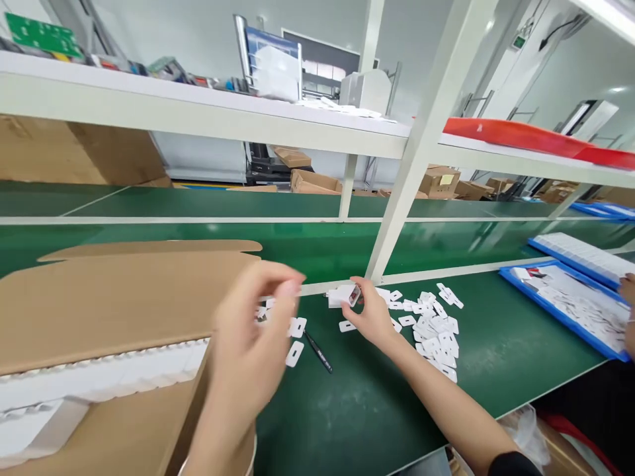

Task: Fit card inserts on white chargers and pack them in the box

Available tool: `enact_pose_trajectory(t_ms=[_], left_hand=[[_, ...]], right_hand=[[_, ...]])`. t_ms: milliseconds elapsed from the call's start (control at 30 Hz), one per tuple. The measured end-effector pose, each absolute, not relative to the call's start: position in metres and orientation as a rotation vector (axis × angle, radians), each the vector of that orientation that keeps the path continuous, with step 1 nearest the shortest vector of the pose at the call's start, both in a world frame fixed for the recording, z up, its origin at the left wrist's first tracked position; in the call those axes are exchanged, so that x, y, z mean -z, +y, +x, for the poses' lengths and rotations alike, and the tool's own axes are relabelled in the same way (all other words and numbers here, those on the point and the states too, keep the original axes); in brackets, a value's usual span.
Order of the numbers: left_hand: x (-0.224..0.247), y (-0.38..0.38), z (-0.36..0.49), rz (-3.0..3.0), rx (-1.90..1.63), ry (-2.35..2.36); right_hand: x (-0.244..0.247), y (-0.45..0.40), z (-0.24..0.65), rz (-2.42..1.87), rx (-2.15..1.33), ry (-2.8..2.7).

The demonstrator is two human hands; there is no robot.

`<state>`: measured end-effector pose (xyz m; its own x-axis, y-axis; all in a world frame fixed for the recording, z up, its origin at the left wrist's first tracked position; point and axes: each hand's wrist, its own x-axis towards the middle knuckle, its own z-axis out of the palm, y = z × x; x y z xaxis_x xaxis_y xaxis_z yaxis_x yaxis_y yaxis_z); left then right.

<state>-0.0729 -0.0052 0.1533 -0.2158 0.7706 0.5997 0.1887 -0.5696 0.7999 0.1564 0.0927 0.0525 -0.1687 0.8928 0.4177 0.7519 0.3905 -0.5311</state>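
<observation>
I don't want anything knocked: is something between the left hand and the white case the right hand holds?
Nothing visible stands between the left hand and the white case in the right hand; flat white pieces and a black pen lie below on the green table.

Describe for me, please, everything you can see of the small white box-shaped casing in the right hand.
The small white box-shaped casing looks like smooth plastic. It lies roughly sideways, its open end facing right, with something reddish inside, too small to identify. The bare right hand has its grip around that end, near the white metal frame post. Bench contact is unclear.
</observation>
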Motion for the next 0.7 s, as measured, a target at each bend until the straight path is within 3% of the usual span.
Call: enact_pose_trajectory(t_ms=[100, 200, 333, 467, 700], left_hand=[[-0.121, 0.045, -0.036, 1.811, -1.281, 1.467], [-0.078, 0.07, -0.006, 1.827, -0.991, 1.204], [-0.048, 0.074, 0.01, 1.636, -1.111, 0.911], [-0.038, 0.064, -0.002, 1.4, -1.281, 0.954], [-0.036, 0.048, -0.026, 1.391, -1.434, 1.062]], right_hand=[[-0.053, 0.076, 0.157, -1.356, -0.344, -1.82], [-0.048, 0.069, 0.16, -1.244, -0.412, -1.735], [-0.038, 0.067, 0.168, -1.138, -0.468, -1.717], [-0.026, 0.063, 0.176, -1.046, -0.481, -1.949], [0.006, 0.072, 0.186, -1.275, -0.432, -2.326]])
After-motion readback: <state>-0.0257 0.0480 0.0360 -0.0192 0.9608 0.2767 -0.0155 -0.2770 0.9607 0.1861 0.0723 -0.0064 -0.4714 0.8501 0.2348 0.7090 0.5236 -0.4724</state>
